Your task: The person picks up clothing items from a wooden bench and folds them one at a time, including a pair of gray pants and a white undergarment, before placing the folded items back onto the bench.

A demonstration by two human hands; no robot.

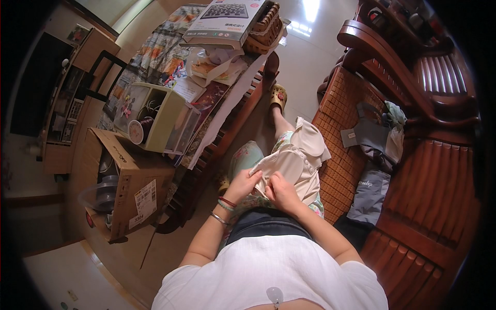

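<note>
Across my lap lies a cream padded garment (309, 178), with rounded cup shapes like a bra top. My left hand (246, 186) pinches its left edge, fingers closed on the cloth. Close beside it, my right hand (280, 190) is closed on the same cloth, its thumb and fingers bunched near the lower edge. Only a small gap separates the two hands. One rounded cup (310, 135) rests at the far end of the garment, over my knee. The fingertips are partly hidden in the folds.
On my left, a low table holds a plastic drawer box (173, 121), a keyboard box (222, 23) and a wicker basket (264, 28). An opened cardboard box (137, 194) stands nearer. To my right, grey clothing (369, 194) lies on the wooden bench (413, 201) beside a woven mat (336, 124).
</note>
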